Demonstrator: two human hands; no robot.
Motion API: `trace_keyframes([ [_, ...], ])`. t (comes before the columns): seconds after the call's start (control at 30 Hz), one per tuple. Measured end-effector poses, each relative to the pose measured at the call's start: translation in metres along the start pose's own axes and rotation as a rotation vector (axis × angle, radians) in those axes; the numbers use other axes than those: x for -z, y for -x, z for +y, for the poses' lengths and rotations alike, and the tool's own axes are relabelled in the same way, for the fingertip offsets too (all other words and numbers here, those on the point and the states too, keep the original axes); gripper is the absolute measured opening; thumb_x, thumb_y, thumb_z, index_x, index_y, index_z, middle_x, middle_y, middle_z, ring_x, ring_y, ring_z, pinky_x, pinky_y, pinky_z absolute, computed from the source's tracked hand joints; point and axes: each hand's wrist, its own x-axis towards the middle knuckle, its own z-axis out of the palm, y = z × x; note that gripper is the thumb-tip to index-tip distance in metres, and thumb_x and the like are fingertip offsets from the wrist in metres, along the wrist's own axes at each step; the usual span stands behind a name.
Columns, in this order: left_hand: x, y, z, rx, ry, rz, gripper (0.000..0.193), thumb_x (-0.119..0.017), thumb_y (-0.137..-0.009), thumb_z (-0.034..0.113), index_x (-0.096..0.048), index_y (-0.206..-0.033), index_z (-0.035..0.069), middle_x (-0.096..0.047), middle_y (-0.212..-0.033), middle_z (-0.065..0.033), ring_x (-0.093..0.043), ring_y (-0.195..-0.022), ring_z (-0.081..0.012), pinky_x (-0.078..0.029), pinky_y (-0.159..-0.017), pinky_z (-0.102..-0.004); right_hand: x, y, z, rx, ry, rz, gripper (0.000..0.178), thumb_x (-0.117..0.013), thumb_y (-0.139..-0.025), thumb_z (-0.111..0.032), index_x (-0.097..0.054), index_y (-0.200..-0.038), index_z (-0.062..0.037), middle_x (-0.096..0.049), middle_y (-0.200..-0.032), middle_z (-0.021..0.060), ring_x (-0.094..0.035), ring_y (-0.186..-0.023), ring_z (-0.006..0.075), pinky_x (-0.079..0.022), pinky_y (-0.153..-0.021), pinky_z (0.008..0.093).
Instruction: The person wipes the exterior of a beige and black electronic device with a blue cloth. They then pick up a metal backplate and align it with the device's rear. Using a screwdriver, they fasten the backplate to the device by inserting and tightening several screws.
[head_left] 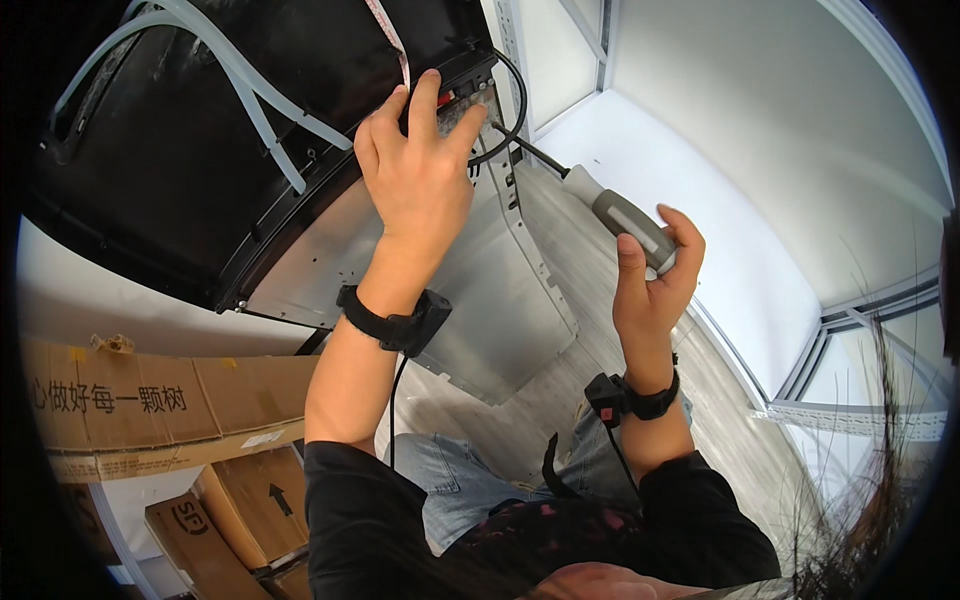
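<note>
My right hand [660, 265] grips the end of a screwdriver [630, 225] with a grey handle between thumb and fingers. The screwdriver's dark shaft points up and left, and its tip meets the side of the metal panel close to a corner. My left hand [415, 170] lies over that corner of a large black appliance [200, 190], fingers spread and nothing visibly held. Its fingertips rest around the edge between the black face and the bare metal panel [420, 300]. Beside my left thumb a black cable [524, 95] loops out, and a small red part [446, 99] shows.
Two pale hoses [240, 75] curve over the black face, near a printed paper strip [388, 30]. Cardboard boxes [240, 400] stand at lower left. White panels with a metal frame [780, 150] rise at right, above a grey wood-look floor [580, 250].
</note>
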Motion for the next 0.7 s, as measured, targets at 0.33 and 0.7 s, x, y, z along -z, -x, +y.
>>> trace_keyframes([
  [0.33, -0.001, 0.001, 0.0, -0.007, -0.02, -0.005, 0.048, -0.068, -0.06, -0.003, -0.076, -0.096, 0.028, -0.059, -0.127, -0.0033, -0.053, -0.11, -0.0282, -0.037, -0.092, -0.0384, 0.0, 0.001, 0.007, 0.175, 0.072, 0.02, 0.053, -0.074, -0.086, -0.019, -0.048, -0.127, 0.0013, -0.049, -0.117, 0.0166, -0.05, -0.106, 0.0265, -0.042, -0.092, 0.0375],
  [0.7, 0.0, 0.001, 0.0, 0.005, -0.045, -0.03, 0.045, -0.073, -0.062, 0.0, -0.076, -0.096, 0.03, -0.058, -0.127, -0.0027, -0.053, -0.11, -0.0282, -0.037, -0.093, -0.039, -0.002, -0.006, 0.002, 0.299, 0.086, 0.039, 0.04, -0.08, -0.08, -0.014, -0.06, -0.112, 0.0001, -0.065, -0.095, 0.0125, -0.064, -0.079, 0.0211, -0.051, -0.071, 0.0279],
])
